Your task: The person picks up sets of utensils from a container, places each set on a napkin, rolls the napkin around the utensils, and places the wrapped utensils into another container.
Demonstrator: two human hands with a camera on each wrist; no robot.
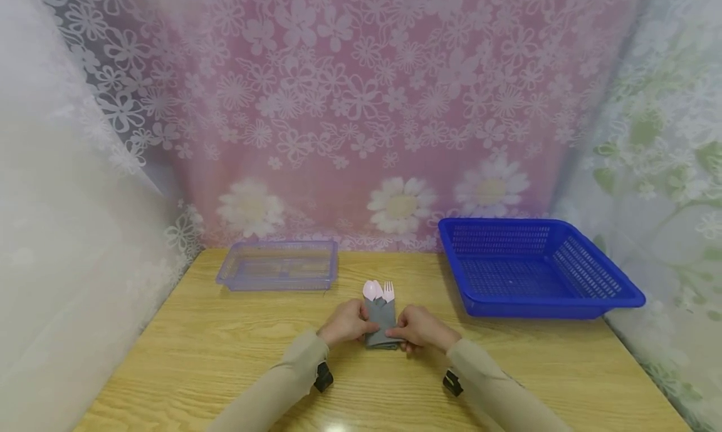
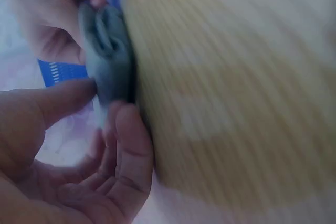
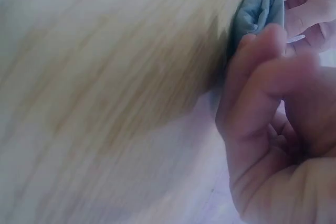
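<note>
A folded grey napkin (image 1: pixel 381 322) lies near the middle of the table, wrapped around pink cutlery. From its far end stick out a spoon (image 1: pixel 369 289), a fork (image 1: pixel 388 291) and, between them, a third pink piece whose kind I cannot tell. My left hand (image 1: pixel 345 321) pinches the napkin's left edge, thumb on top and fingers along the side. At the right edge my right hand (image 1: pixel 422 327) grips the cloth between thumb and fingers. The left wrist view shows the napkin's near end (image 2: pixel 107 40) as several rolled layers of cloth.
A clear, purplish plastic tray (image 1: pixel 276 283) sits at the table's back left. At the back right stands a large blue perforated basket (image 1: pixel 541 310). Floral curtains (image 1: pixel 361 106) hang behind the wooden table (image 1: pixel 237 350) and on both sides.
</note>
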